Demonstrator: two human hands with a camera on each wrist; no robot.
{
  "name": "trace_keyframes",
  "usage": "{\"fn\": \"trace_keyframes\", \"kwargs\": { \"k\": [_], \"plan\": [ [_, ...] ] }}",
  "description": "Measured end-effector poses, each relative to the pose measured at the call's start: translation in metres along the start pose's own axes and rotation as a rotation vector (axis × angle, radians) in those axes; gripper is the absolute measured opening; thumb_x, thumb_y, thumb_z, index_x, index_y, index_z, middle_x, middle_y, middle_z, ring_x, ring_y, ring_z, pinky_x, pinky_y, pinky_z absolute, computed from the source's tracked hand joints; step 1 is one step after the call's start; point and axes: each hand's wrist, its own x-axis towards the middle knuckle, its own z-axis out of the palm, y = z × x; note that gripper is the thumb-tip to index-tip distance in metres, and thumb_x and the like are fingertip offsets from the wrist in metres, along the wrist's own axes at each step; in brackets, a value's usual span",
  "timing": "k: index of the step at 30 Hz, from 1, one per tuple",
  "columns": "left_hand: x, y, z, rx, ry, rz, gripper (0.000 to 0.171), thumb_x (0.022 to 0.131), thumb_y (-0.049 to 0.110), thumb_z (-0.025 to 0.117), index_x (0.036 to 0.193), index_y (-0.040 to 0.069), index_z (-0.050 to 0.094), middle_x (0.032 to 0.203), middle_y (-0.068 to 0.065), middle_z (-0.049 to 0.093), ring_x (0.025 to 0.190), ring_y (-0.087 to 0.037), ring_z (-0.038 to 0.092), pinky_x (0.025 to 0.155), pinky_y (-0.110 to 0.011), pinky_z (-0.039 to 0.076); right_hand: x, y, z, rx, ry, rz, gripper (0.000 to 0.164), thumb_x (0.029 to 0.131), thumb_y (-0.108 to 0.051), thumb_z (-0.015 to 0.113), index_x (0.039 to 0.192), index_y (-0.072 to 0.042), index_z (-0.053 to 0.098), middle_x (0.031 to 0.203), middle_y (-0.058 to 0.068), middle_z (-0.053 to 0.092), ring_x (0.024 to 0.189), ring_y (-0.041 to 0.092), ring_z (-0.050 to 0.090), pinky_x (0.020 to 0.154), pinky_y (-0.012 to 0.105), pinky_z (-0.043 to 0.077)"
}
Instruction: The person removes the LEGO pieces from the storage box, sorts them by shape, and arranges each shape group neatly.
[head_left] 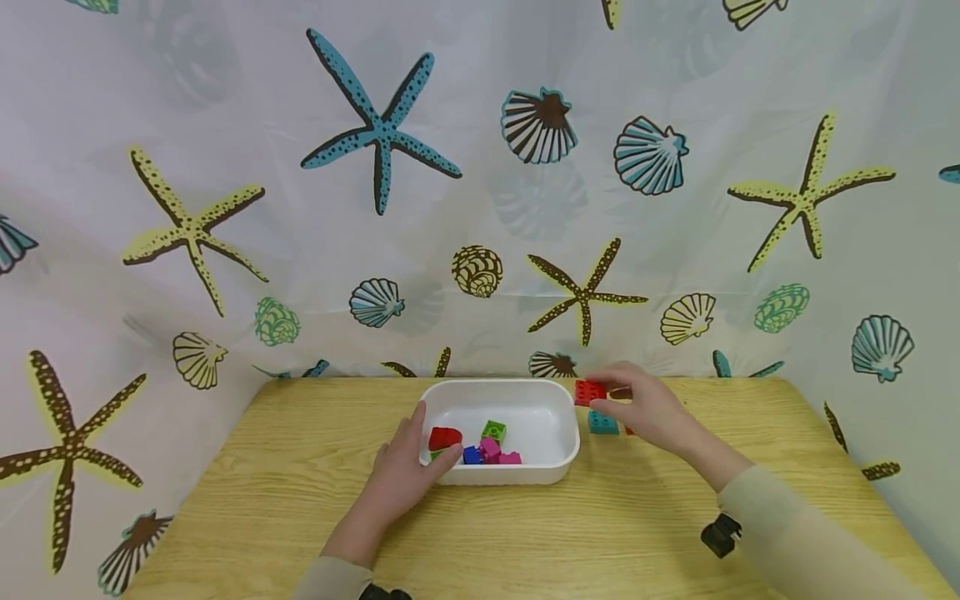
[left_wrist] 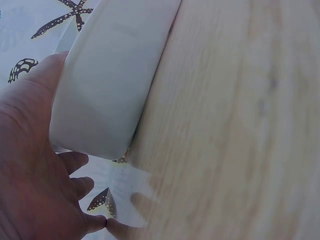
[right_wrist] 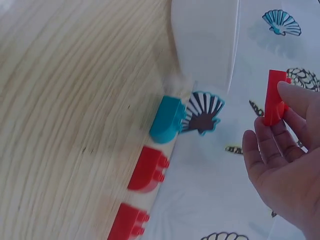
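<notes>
My left hand (head_left: pixel 405 471) grips the left end of a white plastic tub (head_left: pixel 502 477), thumb over the rim and fingers along the outside. In the tub lie a red block (head_left: pixel 445 438), a green block (head_left: pixel 493 430), a blue block (head_left: pixel 472 455) and pink blocks (head_left: pixel 489 450). With thumb and fingertips, my right hand (head_left: pixel 647 410) pinches a red toy building block (right_wrist: pixel 273 97), held up beside the tub's right end. Below it on the table is a teal block (right_wrist: pixel 167 120), in a row with two red blocks (right_wrist: pixel 147 170), partly hidden by the hand in the head view.
The wooden table (head_left: pixel 525 542) ends at the back against a hanging curtain (head_left: pixel 465 208) printed with starfish and shells. The tub stands near that back edge. The curtain also closes off the left and right sides.
</notes>
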Motion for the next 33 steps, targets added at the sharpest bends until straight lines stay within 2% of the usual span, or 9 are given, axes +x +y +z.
{"fn": "trace_keyframes", "kwargs": {
  "k": [20, 33],
  "plan": [
    [-0.001, 0.0, 0.001, 0.002, 0.0, -0.013, 0.111, 0.102, 0.063, 0.071, 0.178, 0.011, 0.01, 0.181, -0.026, 0.017, 0.165, -0.053, 0.016, 0.126, -0.077, 0.003, -0.034, 0.051, -0.051, -0.088, 0.052, 0.107, 0.041, 0.11, -0.01, 0.07, 0.149, 0.002, 0.064, 0.143, 0.022, 0.064, 0.127, 0.043, 0.065, 0.111, 0.062, 0.053],
    [-0.001, 0.002, 0.001, 0.001, 0.003, -0.002, 0.11, 0.103, 0.063, 0.07, 0.178, 0.01, 0.01, 0.18, -0.027, 0.019, 0.164, -0.054, 0.019, 0.126, -0.078, 0.003, -0.048, 0.076, -0.073, -0.117, 0.054, 0.143, 0.046, 0.11, -0.011, 0.069, 0.152, 0.006, 0.06, 0.148, 0.028, 0.061, 0.131, 0.049, 0.062, 0.111, 0.065, 0.052]
  ]
}}
